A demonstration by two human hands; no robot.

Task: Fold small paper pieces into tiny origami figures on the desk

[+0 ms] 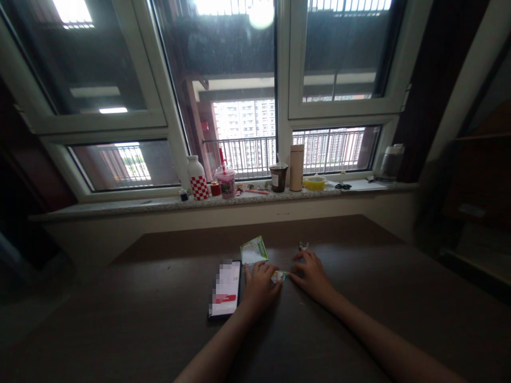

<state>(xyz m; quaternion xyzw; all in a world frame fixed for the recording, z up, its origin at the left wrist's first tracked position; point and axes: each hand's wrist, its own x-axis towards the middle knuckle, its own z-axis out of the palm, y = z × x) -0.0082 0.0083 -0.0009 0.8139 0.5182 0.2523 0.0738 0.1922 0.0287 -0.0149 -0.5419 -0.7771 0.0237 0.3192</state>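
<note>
Two bare hands meet over a small, creased-looking, multicoloured papery piece (280,276) on the dark brown, faintly glossy desk (343,340). The left hand (261,287) has bent fingers at its left side; the right hand (313,271) curves with fingers apart, one fingertip at its right edge. Whether either pinches it, I cannot tell. The piece shows white, blue and yellow patches. Beyond lie a dark-and-pale pointed scrap (302,246), a flat green-and-white four-sided sheet (254,250) and a black-edged rectangular phone (229,287).

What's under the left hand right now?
A small printed piece shows beside the left hand, over the dark tabletop. Whatever the hand covers can't be seen.
</note>
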